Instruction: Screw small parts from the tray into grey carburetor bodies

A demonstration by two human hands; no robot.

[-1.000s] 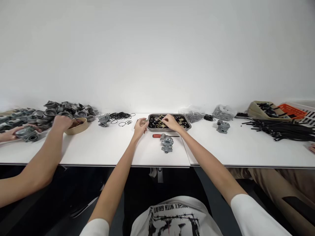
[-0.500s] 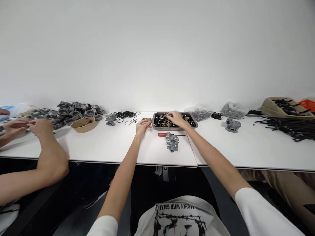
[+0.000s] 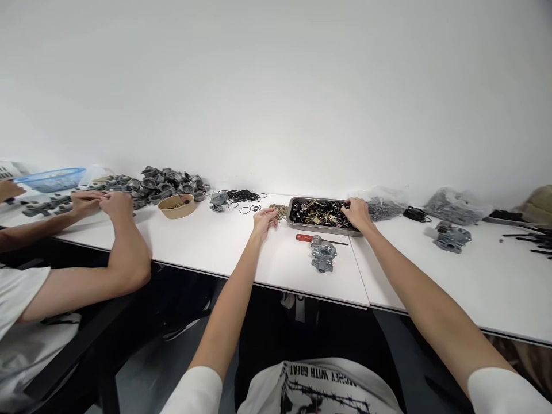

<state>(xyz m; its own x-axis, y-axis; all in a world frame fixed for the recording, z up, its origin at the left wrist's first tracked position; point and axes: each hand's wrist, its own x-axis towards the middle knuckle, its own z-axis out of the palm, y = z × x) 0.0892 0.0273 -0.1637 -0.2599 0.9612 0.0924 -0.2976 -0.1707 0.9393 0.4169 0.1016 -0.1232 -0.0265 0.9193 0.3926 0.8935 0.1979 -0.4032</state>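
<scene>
"Dead ahead, twelve o'clock from the wearer's seat, a shallow rectangular grey metal tray brims with small black and brass-coloured parts. Hands?"

"Right hand at half past twelve, curled over the tray's right end! Left hand at eleven, fingers drawn narrow, beside a loose heap of tiny brass-coloured pieces."

"How's this done well?"

"I'd pinch one part at a time, lightly, wrist clear of the red-handled screwdriver and grey metal housing nearer at twelve."

"And what's hidden?"

"Right fingertips: can't tell if they're gripping or wide. Left: can't tell if they pinch anything. That clear plastic bag, one o'clock, is partly masked by the right hand; its contents blur."
</scene>
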